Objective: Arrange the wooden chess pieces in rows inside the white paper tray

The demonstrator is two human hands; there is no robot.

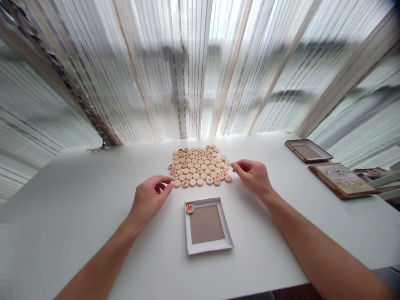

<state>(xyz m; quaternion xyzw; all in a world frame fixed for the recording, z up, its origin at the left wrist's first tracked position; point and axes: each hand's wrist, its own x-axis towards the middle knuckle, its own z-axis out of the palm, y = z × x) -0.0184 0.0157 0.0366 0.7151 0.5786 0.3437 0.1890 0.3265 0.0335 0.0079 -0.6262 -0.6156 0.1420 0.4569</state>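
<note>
Many round wooden xiangqi pieces (200,164) lie flat in a close cluster on the white table. Most show plain tops; some bear red or black characters. My left hand (151,193) is at the cluster's near left corner, fingers curved and thumb apart, its fingertips beside a black-marked piece (175,177). At the right edge, my right hand (253,173) has its fingers curled in and its thumb tip close to an outer plain piece (228,162). I see nothing held in either hand. A shallow white box tray (188,237) sits nearer me, with one red-marked piece (189,208) in its far left corner.
The white table (78,200) runs back to a striped string curtain (193,75) before a window. On the right lie an open brown-edged box part (293,152) and a printed box lid (346,179). Part of a chair (387,183) shows beyond the right edge.
</note>
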